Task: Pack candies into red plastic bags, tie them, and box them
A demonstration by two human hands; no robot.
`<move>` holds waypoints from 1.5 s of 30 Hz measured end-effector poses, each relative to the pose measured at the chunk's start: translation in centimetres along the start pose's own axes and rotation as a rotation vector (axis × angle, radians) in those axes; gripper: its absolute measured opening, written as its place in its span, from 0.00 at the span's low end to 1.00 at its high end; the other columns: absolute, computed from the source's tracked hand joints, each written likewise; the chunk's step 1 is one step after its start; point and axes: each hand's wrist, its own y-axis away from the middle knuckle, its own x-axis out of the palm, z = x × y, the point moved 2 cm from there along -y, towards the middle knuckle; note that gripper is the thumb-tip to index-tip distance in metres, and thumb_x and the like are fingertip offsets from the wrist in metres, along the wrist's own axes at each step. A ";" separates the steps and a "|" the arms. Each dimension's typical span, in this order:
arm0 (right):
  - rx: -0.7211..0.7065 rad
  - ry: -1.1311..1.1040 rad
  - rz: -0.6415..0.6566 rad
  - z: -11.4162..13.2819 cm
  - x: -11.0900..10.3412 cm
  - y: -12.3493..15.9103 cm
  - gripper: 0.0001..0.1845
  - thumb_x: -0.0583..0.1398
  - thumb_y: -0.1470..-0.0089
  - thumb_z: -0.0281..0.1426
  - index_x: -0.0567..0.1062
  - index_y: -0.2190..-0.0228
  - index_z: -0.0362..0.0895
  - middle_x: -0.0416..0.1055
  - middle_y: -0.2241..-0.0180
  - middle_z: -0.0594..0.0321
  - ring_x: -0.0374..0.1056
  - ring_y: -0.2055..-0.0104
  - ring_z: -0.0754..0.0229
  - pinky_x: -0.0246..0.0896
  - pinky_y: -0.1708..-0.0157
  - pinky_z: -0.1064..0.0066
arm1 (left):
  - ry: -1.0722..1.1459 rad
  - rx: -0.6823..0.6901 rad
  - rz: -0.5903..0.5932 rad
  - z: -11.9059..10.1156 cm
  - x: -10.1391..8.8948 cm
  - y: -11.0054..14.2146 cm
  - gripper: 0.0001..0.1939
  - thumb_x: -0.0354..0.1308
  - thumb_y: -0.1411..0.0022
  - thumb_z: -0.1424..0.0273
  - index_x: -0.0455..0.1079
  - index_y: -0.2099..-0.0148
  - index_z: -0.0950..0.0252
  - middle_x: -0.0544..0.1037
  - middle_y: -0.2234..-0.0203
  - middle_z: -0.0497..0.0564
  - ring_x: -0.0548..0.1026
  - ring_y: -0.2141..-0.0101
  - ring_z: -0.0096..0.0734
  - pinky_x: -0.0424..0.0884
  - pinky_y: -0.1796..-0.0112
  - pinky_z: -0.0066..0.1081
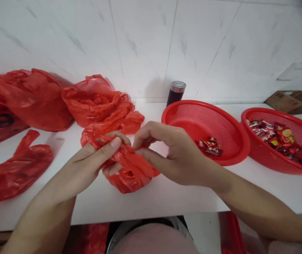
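Observation:
A thin red plastic bag (130, 178) hangs crumpled between my two hands, low over the white table. My left hand (102, 155) grips its gathered upper part, the thumb pressed on top. From the other side my right hand (167, 150) pinches the plastic with thumb and forefinger. Whether anything lies inside this bag is hidden. Just behind my hands lies a pile of crumpled red bags (95, 104). To the right of my right hand stands a red perforated basket (219, 120) with a few wrapped sweets (211, 146) at its bottom.
Another red basket (262, 155) with many wrapped sweets (285, 137) stands at far right, a cardboard box (288, 102) behind it. A dark cylinder with a silver lid (177, 88) stands near the tiled wall. Full red bags (37, 98) and a knotted red bag (21, 173) lie left.

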 end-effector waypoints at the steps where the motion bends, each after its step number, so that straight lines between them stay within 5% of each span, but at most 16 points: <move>1: 0.002 -0.007 -0.025 0.5 -0.1 0.5 0.07 0.56 0.42 0.21 0.70 0.66 0.44 0.71 0.66 0.66 0.68 0.64 0.69 0.68 0.60 0.77 | 0.030 0.009 0.072 0.0 0.1 -0.1 0.17 0.51 0.34 0.58 0.73 0.68 0.63 0.71 0.82 0.43 0.68 0.81 0.23 0.70 0.78 0.25; 6: -0.098 -0.223 0.119 2.0 0.9 2.8 0.02 0.60 0.42 0.27 0.71 0.65 0.43 0.73 0.68 0.64 0.69 0.65 0.67 0.70 0.63 0.76 | -0.055 0.101 0.156 -0.3 0.3 0.3 0.07 0.60 0.38 0.65 0.78 0.61 0.59 0.80 0.69 0.48 0.78 0.69 0.31 0.77 0.68 0.29; 11: 0.144 -0.215 -0.173 -1.8 2.9 3.3 0.09 0.55 0.36 0.30 0.70 0.55 0.46 0.73 0.60 0.62 0.69 0.58 0.64 0.65 0.56 0.70 | -0.223 0.148 0.244 -1.0 1.4 1.3 0.05 0.59 0.42 0.72 0.76 0.67 0.57 0.81 0.69 0.46 0.79 0.69 0.33 0.75 0.73 0.26; 15: 0.361 -0.406 -0.009 -3.5 4.8 3.5 0.15 0.49 0.33 0.35 0.66 0.48 0.48 0.65 0.75 0.71 0.57 0.76 0.69 0.57 0.75 0.77 | -0.492 0.370 0.099 -0.9 2.1 2.1 0.10 0.53 0.45 0.78 0.69 0.67 0.56 0.78 0.73 0.45 0.76 0.74 0.30 0.72 0.76 0.26; 21: 0.460 -0.641 0.108 -3.8 5.0 4.1 0.17 0.52 0.35 0.38 0.68 0.48 0.47 0.63 0.73 0.69 0.59 0.73 0.68 0.59 0.73 0.76 | -0.585 0.574 -0.187 1.3 3.3 3.2 0.16 0.52 0.39 0.80 0.69 0.53 0.55 0.77 0.56 0.49 0.77 0.59 0.29 0.74 0.59 0.27; 24: 0.472 -0.521 0.118 -3.9 4.6 4.4 0.12 0.54 0.37 0.38 0.73 0.59 0.44 0.66 0.73 0.67 0.62 0.71 0.66 0.60 0.70 0.75 | -0.561 0.503 -0.177 2.2 3.2 3.7 0.20 0.55 0.37 0.75 0.69 0.45 0.51 0.75 0.51 0.49 0.76 0.54 0.32 0.74 0.55 0.29; 27: 0.305 -0.194 -0.044 -3.3 3.9 4.5 0.09 0.53 0.37 0.32 0.73 0.62 0.44 0.71 0.67 0.63 0.65 0.66 0.64 0.62 0.66 0.72 | -0.505 0.361 -0.082 2.8 2.4 4.1 0.21 0.53 0.34 0.72 0.67 0.42 0.47 0.78 0.51 0.46 0.77 0.53 0.32 0.74 0.54 0.29; 30: 0.038 0.070 -0.069 -2.7 3.7 5.6 0.08 0.53 0.39 0.25 0.72 0.63 0.43 0.73 0.65 0.59 0.67 0.64 0.61 0.63 0.63 0.68 | -0.451 0.219 -0.035 4.0 0.9 4.9 0.17 0.48 0.32 0.68 0.71 0.45 0.48 0.81 0.56 0.45 0.79 0.58 0.33 0.75 0.60 0.27; 32: 0.000 0.130 -0.029 -3.3 3.7 7.5 0.08 0.53 0.41 0.23 0.71 0.63 0.43 0.73 0.66 0.58 0.67 0.65 0.61 0.63 0.65 0.68 | -0.428 0.104 -0.103 5.5 -0.7 5.8 0.15 0.49 0.32 0.64 0.76 0.53 0.53 0.83 0.62 0.46 0.80 0.62 0.34 0.75 0.63 0.27; 36: 0.203 0.237 -0.044 -6.5 3.2 13.3 0.09 0.53 0.40 0.22 0.71 0.63 0.45 0.74 0.67 0.59 0.68 0.65 0.60 0.64 0.67 0.68 | -0.466 -0.136 -0.301 9.3 -3.4 8.6 0.20 0.52 0.36 0.55 0.77 0.73 0.58 0.82 0.73 0.46 0.80 0.68 0.35 0.73 0.63 0.25; 40: 0.434 0.299 -0.118 -8.6 3.2 16.1 0.09 0.52 0.37 0.28 0.72 0.63 0.45 0.74 0.66 0.59 0.70 0.64 0.59 0.66 0.65 0.68 | -0.402 -0.244 -0.283 11.6 -2.9 9.8 0.19 0.51 0.35 0.55 0.74 0.71 0.59 0.79 0.73 0.45 0.77 0.68 0.34 0.71 0.61 0.26; 43: 0.528 0.340 -0.218 -8.4 4.4 14.6 0.09 0.52 0.37 0.34 0.71 0.61 0.45 0.73 0.64 0.58 0.70 0.63 0.59 0.67 0.63 0.66 | -0.275 -0.079 -0.330 11.7 -0.9 8.2 0.16 0.47 0.32 0.58 0.73 0.60 0.61 0.79 0.60 0.51 0.76 0.58 0.37 0.70 0.53 0.32; 45: 0.522 0.392 -0.223 -8.1 5.8 13.2 0.14 0.57 0.41 0.39 0.69 0.56 0.44 0.74 0.61 0.56 0.70 0.62 0.56 0.67 0.62 0.63 | -0.265 0.107 -0.241 11.6 0.9 6.3 0.18 0.43 0.31 0.60 0.71 0.52 0.63 0.76 0.50 0.57 0.72 0.49 0.42 0.67 0.47 0.40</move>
